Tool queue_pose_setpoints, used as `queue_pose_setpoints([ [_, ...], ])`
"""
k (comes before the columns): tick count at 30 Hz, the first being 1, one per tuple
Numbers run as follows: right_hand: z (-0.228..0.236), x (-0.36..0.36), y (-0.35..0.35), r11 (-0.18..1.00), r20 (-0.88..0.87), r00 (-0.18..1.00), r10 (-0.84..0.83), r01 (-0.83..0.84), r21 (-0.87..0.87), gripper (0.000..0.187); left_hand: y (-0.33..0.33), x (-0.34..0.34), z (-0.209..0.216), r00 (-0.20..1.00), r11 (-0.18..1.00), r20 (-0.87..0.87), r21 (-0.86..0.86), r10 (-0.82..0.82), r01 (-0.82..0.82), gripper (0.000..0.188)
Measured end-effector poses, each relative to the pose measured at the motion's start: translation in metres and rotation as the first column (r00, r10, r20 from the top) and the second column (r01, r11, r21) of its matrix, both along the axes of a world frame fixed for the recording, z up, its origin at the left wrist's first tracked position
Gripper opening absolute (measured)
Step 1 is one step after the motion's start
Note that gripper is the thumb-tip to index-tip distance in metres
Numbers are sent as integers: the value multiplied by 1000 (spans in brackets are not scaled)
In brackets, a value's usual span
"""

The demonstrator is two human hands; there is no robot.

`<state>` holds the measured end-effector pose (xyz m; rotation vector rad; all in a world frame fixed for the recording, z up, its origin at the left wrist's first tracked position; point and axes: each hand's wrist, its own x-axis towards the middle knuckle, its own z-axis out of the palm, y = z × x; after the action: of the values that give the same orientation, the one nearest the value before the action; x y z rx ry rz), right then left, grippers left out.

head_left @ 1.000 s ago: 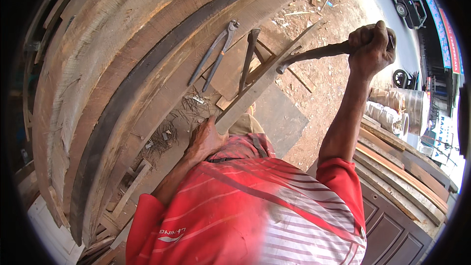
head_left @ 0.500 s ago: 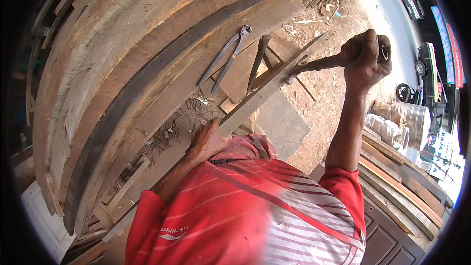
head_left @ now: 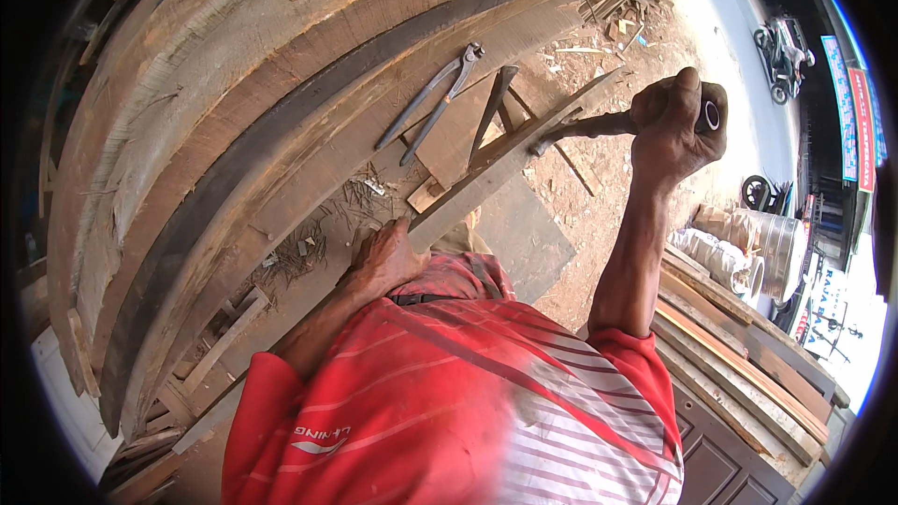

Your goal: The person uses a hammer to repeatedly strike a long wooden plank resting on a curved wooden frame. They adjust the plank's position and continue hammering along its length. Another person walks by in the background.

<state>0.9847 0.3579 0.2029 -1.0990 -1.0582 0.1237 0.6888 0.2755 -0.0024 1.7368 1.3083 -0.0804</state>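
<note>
My right hand [head_left: 675,122] is closed round the handle of a hammer [head_left: 599,125], whose tube-like end shows beyond the fist. The hammer's head rests at the side of a long narrow wooden board [head_left: 505,171] that runs slantwise in front of me. At the board's near part, my left hand [head_left: 385,257] grips it, thumb uppermost; its other fingers are partly hidden. Pincers [head_left: 432,103] with dark handles lie with jaws pointing away on the timber left of the board. Beside them a dark narrow tool or bar [head_left: 496,105] leans, its kind unclear.
Large curved timbers [head_left: 309,47] fill the left side. Bent nails and scraps [head_left: 327,224] litter the surface by my left hand. Stacked planks [head_left: 739,355] and wrapped bundles [head_left: 725,248] stand at right. A motorbike with a rider [head_left: 784,54] is on the road beyond.
The whole view has shifted slightly left. Both hands keep their grips, and the hammer stays against the board. A motorbike now shows on the road where a parked-looking vehicle was seen.
</note>
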Motion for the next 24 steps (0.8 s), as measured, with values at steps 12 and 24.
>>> queue_pose_setpoints([
  [12,1,-2,-6,996,-3,996,84,-84,-19,25,-1,-7,-4,999,999,29,40,15,-16,48],
  [24,13,0,3,998,77,995,67,-65,-28,26,12,-8,-3,999,999,33,21,25,-26,46],
])
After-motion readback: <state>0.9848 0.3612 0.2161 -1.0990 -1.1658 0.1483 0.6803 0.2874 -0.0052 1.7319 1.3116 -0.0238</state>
